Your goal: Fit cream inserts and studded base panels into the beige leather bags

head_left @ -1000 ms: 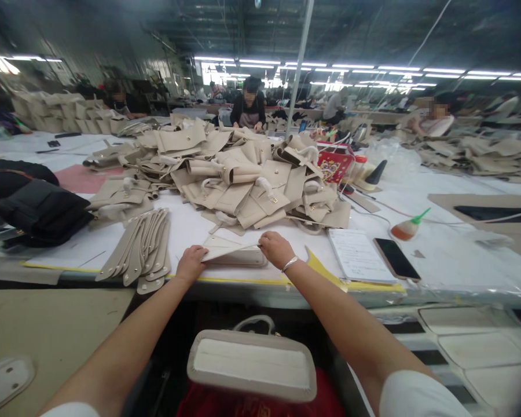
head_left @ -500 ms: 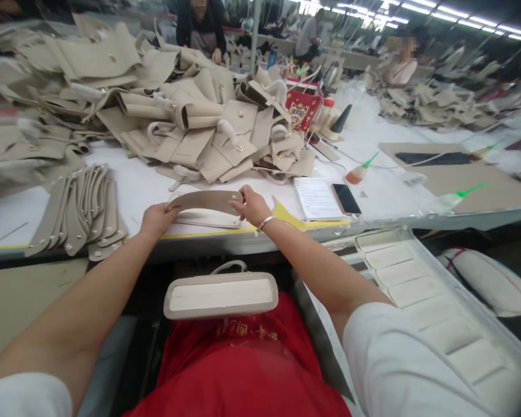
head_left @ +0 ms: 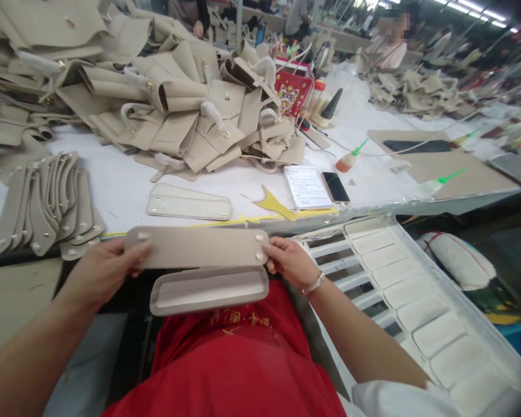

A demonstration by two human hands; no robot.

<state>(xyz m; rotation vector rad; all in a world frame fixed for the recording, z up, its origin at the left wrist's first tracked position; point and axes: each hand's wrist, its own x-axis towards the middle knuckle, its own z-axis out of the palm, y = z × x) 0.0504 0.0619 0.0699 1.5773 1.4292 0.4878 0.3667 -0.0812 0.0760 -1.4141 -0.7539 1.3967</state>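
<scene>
A long beige leather panel (head_left: 202,248) with rounded ends and small white-covered studs is stretched level between my hands, in front of the table edge. My left hand (head_left: 101,267) pinches its left end, thumb on top. At the opposite end, the fingers of my right hand (head_left: 292,260) are closed beside two studs. Just below the panel, a shallow beige bag base (head_left: 211,289) with a raised rim rests over my red apron (head_left: 238,353). Pale studded panels (head_left: 189,202) lie on the white table (head_left: 243,179) beyond.
A row of beige studded strips (head_left: 54,202) lies at left. Behind is a heap of beige bag pieces (head_left: 173,110). A yellow template (head_left: 272,202), notebook (head_left: 309,188), phone (head_left: 336,187) and glue bottle (head_left: 346,162) sit to the right. A rack (head_left: 417,301) holds several pale pieces.
Both hands have drawn the leather panel back from the tabletop toward my body. It was bowed and seen edge-on; now it is flatter, its broad face showing. The camera view has shifted.
</scene>
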